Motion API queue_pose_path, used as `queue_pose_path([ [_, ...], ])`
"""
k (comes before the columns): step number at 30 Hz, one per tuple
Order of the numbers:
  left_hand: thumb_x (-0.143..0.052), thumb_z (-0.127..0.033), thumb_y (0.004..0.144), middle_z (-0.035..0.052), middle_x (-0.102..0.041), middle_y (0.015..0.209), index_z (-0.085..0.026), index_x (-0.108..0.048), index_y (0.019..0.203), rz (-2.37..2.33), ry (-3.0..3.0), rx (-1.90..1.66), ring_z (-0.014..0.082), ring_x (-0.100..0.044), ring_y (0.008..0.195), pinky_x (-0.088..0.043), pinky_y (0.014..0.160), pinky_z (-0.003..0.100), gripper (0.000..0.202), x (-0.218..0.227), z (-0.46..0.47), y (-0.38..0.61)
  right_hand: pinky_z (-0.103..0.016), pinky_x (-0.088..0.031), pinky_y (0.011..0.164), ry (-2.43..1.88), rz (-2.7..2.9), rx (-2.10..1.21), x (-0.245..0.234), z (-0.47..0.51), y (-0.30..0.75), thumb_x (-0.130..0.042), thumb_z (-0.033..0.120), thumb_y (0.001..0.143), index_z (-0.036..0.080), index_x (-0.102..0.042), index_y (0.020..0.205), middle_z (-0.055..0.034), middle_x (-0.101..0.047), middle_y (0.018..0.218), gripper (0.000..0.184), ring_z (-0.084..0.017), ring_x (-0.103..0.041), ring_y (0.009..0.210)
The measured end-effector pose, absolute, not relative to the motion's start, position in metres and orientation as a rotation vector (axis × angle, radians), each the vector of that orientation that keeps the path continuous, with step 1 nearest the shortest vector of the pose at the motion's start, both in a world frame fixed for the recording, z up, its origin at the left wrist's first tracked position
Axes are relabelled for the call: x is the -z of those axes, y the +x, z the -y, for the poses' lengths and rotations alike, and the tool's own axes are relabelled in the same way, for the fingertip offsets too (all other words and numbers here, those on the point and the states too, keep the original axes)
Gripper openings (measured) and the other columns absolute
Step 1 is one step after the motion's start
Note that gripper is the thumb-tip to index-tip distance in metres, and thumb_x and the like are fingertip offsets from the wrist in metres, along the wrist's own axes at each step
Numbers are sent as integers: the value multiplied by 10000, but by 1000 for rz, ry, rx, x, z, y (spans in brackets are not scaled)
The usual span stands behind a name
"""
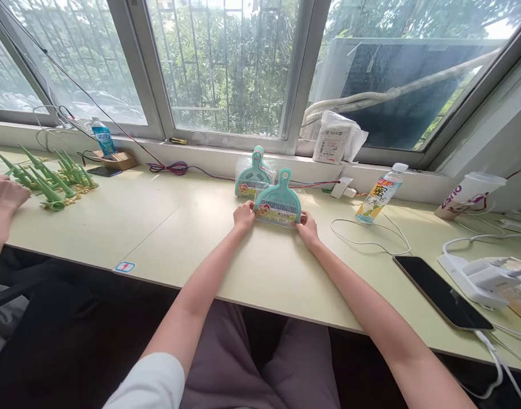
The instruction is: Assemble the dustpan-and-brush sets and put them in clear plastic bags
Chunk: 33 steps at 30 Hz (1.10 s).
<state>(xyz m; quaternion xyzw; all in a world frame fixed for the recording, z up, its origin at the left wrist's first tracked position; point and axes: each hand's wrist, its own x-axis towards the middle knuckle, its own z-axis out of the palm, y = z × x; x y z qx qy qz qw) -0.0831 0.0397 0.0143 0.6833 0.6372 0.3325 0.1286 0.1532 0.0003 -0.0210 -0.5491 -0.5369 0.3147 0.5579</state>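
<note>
A mint-green mini dustpan set point(278, 203) with a printed label stands upright on the table. My left hand point(244, 217) pinches its lower left edge, and my right hand point(308, 228) grips the lower right edge. The fingers of both hands are closed on it. Just behind and to the left are more dustpan sets point(254, 176) of the same kind, wrapped in clear plastic and stacked against the window wall. The front set partly hides them.
Green pointed plastic pieces point(51, 176) stand at the left, beside another person's hand point(7, 193). Bottles point(382, 193) point(103, 137), a plastic cup point(471, 194), a phone point(441, 291), a power strip point(473, 281) and cables are about. A paper pack point(332, 142) sits on the sill.
</note>
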Motion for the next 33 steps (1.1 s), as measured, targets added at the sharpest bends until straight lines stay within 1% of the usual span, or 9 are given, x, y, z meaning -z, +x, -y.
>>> queue_pose_path([
  [5,-600,-296,882,101,-673,1065,-221,-606,1064,-1926,2113,-882,261,-579,1085,-449,829,334,197,-16,-70,-100,-390,-495,842,-1408,1371,-516,16,-26,133,-627,224,658,217,-543,961,-55,-694,872,314,-236,-646,868],
  [8,-570,-255,886,126,-659,1031,-202,-598,1084,-1961,2141,-933,280,-563,1078,-421,915,373,207,-13,-87,-119,-370,-476,834,-1384,1482,-421,12,-44,110,-585,203,710,211,-550,922,-55,-674,869,215,-219,-620,842],
  [12,-512,-173,876,140,-618,1111,-193,-626,1028,-2082,2160,-1074,307,-484,1162,-261,1097,453,191,-8,-102,-141,-376,-440,877,-1393,1551,-280,11,-72,84,-562,181,746,192,-571,920,-98,-634,963,174,-235,-563,916],
  [16,-507,-108,831,150,-527,1262,-199,-627,1008,-2187,2123,-1128,323,-389,1262,-139,1151,494,232,-8,-117,-150,-390,-399,915,-1436,1572,-127,10,-96,75,-580,212,769,202,-577,1020,-108,-596,1030,251,-273,-486,1064],
  [19,-530,-130,836,154,-510,1295,-192,-587,1092,-2153,2066,-1139,312,-382,1279,-182,1140,469,270,-9,-131,-150,-369,-403,855,-1468,1562,-113,8,-109,74,-577,235,787,215,-529,1093,-92,-596,1008,310,-273,-476,1055],
  [23,-570,-210,856,144,-535,1316,-189,-481,1237,-2062,1933,-1163,299,-428,1262,-308,1063,437,392,-5,-150,-150,-358,-399,803,-1506,1531,-159,7,-123,74,-533,241,819,206,-475,1098,-95,-601,980,287,-282,-492,1044],
  [26,-566,-303,883,121,-600,1263,-209,-492,1208,-1972,1860,-1103,305,-482,1218,-373,991,434,346,0,-162,-152,-361,-393,795,-1494,1506,-236,9,-132,74,-510,225,826,206,-455,1081,-80,-605,901,262,-283,-520,1018],
  [29,-543,-342,905,98,-653,1192,-235,-537,1129,-1921,1861,-1039,297,-524,1178,-378,978,432,248,4,-167,-153,-349,-398,765,-1477,1420,-348,12,-138,76,-543,260,811,221,-442,1055,-43,-602,824,266,-258,-562,899],
  [33,-548,-351,905,101,-647,1208,-237,-524,1155,-1908,1851,-1051,302,-513,1199,-375,982,432,276,6,-165,-155,-329,-419,753,-1456,1311,-488,14,-138,80,-610,337,768,233,-434,1006,-19,-617,807,314,-219,-585,807],
])
